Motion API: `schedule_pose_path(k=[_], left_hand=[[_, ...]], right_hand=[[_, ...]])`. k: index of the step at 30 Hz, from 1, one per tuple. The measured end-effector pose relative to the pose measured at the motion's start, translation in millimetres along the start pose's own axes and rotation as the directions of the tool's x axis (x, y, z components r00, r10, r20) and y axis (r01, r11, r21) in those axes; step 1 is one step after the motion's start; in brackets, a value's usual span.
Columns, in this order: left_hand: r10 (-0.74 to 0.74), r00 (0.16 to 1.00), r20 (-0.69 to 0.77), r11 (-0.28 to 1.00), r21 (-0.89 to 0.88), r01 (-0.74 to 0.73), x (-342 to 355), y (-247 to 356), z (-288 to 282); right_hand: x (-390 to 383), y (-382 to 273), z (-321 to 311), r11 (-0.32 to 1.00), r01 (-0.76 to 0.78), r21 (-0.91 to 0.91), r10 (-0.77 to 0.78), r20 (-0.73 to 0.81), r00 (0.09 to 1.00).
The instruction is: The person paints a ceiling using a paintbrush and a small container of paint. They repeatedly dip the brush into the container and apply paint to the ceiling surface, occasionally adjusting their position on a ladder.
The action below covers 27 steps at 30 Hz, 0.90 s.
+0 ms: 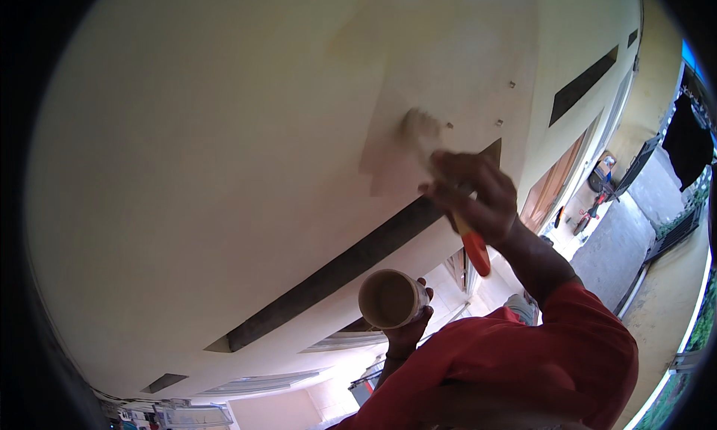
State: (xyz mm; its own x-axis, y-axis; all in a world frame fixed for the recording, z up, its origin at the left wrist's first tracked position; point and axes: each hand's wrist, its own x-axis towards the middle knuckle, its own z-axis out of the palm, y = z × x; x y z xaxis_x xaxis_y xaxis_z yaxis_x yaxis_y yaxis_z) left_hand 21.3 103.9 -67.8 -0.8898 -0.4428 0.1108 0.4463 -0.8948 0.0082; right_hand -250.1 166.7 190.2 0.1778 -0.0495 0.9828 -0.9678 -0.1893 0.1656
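Observation:
My right hand (pixel 478 195) is raised and closed round the handle of a paintbrush (pixel 476 254), whose orange end sticks out below my fist. The bristles, smeared by motion, are against or very near the pale ceiling-like surface (pixel 246 153); I cannot tell whether they touch. Around them lies a darker, damp-looking patch (pixel 385 142). Lower down, my left hand (pixel 411 329) grips a round white tub (pixel 389 299) from its far side, fingers wrapped round the wall. The tub's mouth faces me, and a beige-grey inside shows.
A long dark recessed slot (pixel 336 265) crosses the pale surface, with a shorter slot (pixel 582 86) farther right. Small metal fixings (pixel 499 122) stick out near the brush. At the right are a wooden door (pixel 556 180), a small red bicycle (pixel 590 213) and a dark gate (pixel 635 168).

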Motion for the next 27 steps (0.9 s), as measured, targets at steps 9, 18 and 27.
schedule_pose_path(k=[9, 18, 27], left_hand=[[-0.077, 0.997, 0.022, 0.997, -0.022, 0.078, 9.2, -6.1, 7.5], [-0.102, 0.994, 0.041, 0.994, -0.029, 0.103, 5.9, 2.5, -0.8], [-0.135, 0.991, 0.023, 0.991, 0.026, 0.134, 3.1, 11.9, -6.3]], right_hand=[[24.7, 137.5, -58.4, 0.788, -0.402, 0.467, 0.536, -0.198, 0.821], [-5.0, 68.0, -28.4, 0.996, -0.086, -0.006, 0.086, 0.007, 0.996], [-20.4, 130.0, -56.8, 0.864, -0.491, 0.112, 0.503, -0.128, 0.855]])
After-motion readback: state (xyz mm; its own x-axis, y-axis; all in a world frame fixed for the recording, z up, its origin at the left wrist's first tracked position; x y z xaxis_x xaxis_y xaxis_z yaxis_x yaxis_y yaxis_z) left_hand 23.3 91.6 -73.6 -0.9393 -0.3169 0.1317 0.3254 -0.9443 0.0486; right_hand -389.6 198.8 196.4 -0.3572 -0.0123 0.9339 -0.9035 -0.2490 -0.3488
